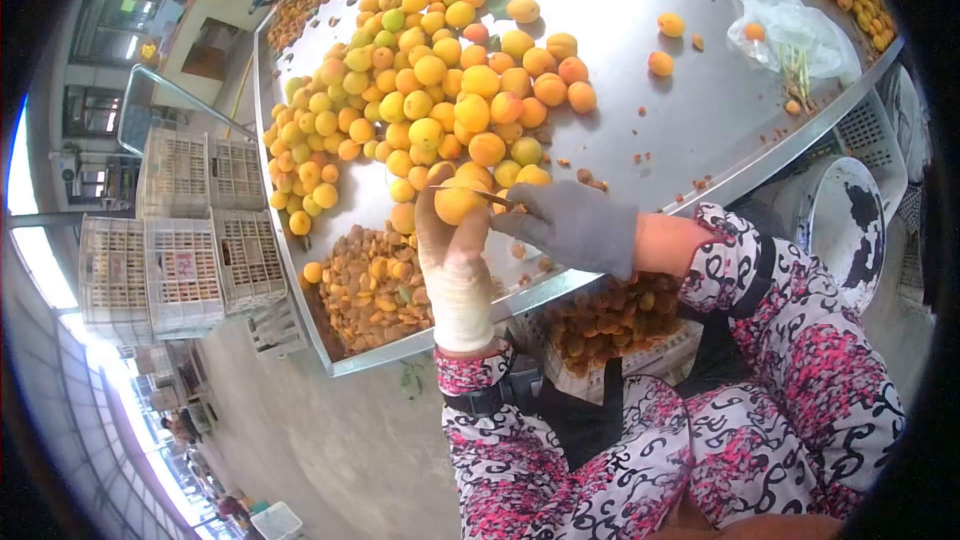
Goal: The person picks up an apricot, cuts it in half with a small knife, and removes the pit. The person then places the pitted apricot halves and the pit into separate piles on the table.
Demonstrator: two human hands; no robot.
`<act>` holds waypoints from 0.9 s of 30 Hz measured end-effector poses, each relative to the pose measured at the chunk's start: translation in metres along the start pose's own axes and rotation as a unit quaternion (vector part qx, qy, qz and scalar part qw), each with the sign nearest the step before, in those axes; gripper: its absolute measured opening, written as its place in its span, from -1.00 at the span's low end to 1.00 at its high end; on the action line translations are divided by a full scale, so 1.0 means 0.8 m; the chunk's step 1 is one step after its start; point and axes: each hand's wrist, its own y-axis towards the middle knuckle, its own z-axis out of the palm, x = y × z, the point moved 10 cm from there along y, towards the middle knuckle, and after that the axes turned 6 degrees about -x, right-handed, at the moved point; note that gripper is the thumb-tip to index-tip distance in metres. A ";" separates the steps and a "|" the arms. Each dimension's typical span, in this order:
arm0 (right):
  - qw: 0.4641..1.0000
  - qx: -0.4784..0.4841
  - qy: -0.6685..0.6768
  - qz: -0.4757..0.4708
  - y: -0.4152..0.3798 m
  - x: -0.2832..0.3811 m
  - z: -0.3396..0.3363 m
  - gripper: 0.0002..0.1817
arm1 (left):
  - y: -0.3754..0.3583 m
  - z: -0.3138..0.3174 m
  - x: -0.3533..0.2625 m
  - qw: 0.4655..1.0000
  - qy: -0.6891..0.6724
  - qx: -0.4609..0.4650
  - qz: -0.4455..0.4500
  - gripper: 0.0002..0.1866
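My left hand [455,250], in a pale glove with stained fingers, holds a yellow-orange apricot [457,202] over the near edge of the metal table [640,135]. In my right hand [570,223], which wears a grey glove, is a small knife [480,193]; its thin blade lies against the top of the apricot. Just beyond my hands spreads a large heap of whole apricots [430,70]. A pile of brownish pits [370,290] lies in the table's near left corner, beside my left hand.
Below the table edge stands a crate of split apricots [620,320]. A clear plastic bag [790,25] lies at the table's right. At the far right is a white basin [845,230]. Stacked crates [180,265] stand on the left. The table's raised rim runs under my wrists.
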 end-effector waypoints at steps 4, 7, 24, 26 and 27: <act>0.999 -0.031 0.018 0.021 -0.004 0.001 0.002 -0.54 | 0.002 0.003 0.031 0.990 -0.129 -0.011 -0.053 -0.59; 0.998 -0.053 0.002 0.034 -0.008 -0.004 0.004 -0.54 | 0.005 0.010 0.050 0.964 -0.238 -0.009 -0.118 -0.59; 0.996 -0.044 -0.050 0.064 -0.007 -0.005 0.016 -0.60 | 0.000 -0.004 0.043 0.979 -0.154 -0.060 -0.121 -0.52; 0.996 -0.046 -0.033 0.065 -0.006 -0.007 0.018 -0.61 | 0.012 -0.019 0.050 0.998 -0.027 -0.055 -0.021 -0.53; 0.996 -0.047 -0.001 0.075 -0.008 -0.009 0.021 -0.60 | 0.012 -0.013 0.029 0.991 0.101 -0.048 0.078 -0.54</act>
